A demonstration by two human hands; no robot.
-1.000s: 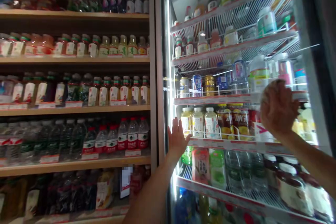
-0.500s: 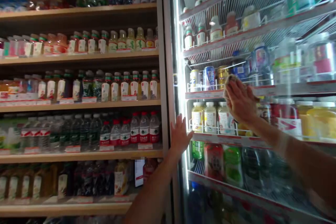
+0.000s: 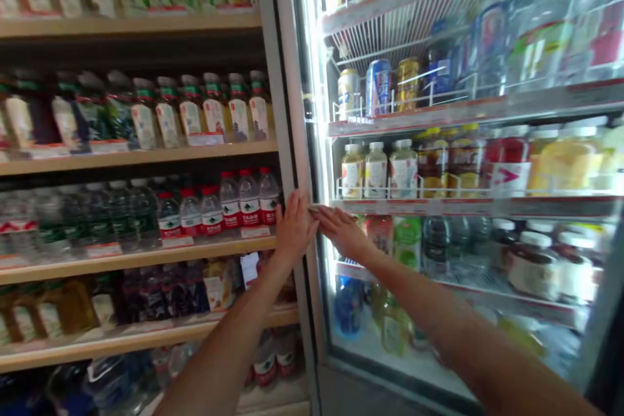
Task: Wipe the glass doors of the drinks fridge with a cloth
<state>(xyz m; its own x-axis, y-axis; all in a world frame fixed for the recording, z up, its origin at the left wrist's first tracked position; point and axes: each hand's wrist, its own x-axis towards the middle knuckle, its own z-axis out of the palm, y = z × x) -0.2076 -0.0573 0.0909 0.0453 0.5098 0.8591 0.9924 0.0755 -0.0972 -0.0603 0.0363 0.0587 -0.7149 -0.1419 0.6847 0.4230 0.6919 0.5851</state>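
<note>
My left hand (image 3: 293, 229) rests with its fingers stretched upward against the metal frame (image 3: 305, 175) between the shelf unit and the glass-door fridge. It holds nothing that I can see. Just beside it, my right hand (image 3: 344, 232) reaches in from the right, fingers pointing left and lying almost flat at the left edge of the fridge door (image 3: 324, 338). A small edge of a pale cloth (image 3: 314, 208) shows at its fingertips; the palm hides the remainder. The hands are very close, and I cannot tell whether they touch.
Wooden shelves (image 3: 146, 159) on the left carry rows of bottles, among them red-capped water bottles (image 3: 212, 211). Behind the fridge glass, wire racks hold cans (image 3: 378, 88), juice bottles (image 3: 375, 169) and jars (image 3: 533, 263). A bright light strip (image 3: 319, 97) runs down the fridge's left side.
My right hand has moved left and down across the glass with the cloth, from mid-door to the door's left edge beside my left hand. The view has tilted downward.
</note>
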